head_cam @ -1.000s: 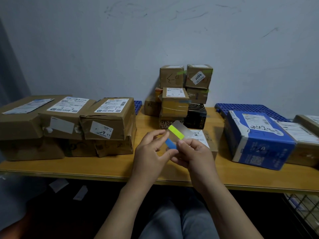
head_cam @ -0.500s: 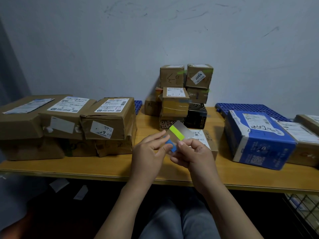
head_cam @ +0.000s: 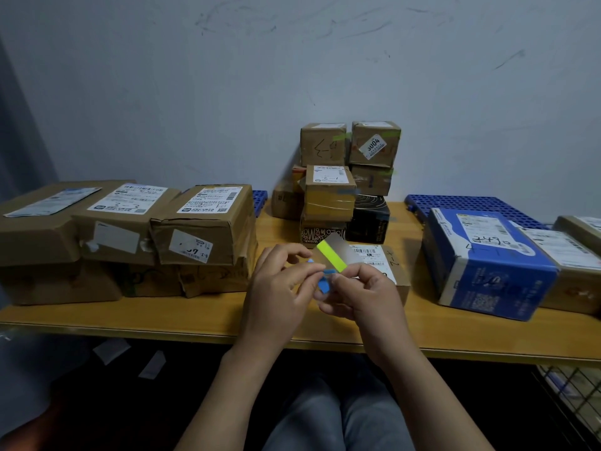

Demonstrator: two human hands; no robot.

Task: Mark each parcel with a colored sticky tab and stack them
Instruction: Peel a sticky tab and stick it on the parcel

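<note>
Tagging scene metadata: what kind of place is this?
Probably a parcel sorting or storage corner: labelled cardboard parcels piled on a wooden bench against a bare, scuffed wall, with a blue plastic pallet behind them.

Your wooden surface (head_cam: 162,317) holds brown parcels (head_cam: 201,229) on the L, a stack of small boxes (head_cam: 328,196) ctr-back, one labelled parcel (head_cam: 388,259) just in front, a blue box (head_cam: 487,275) on the R, w/ a blue grid mat (head_cam: 471,205) behind it.

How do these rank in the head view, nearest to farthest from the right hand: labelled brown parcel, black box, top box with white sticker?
1. Labelled brown parcel, behind the right hand.
2. Black box, farther back, stack bottom.
3. Box with white sticker, stack top right.
</note>
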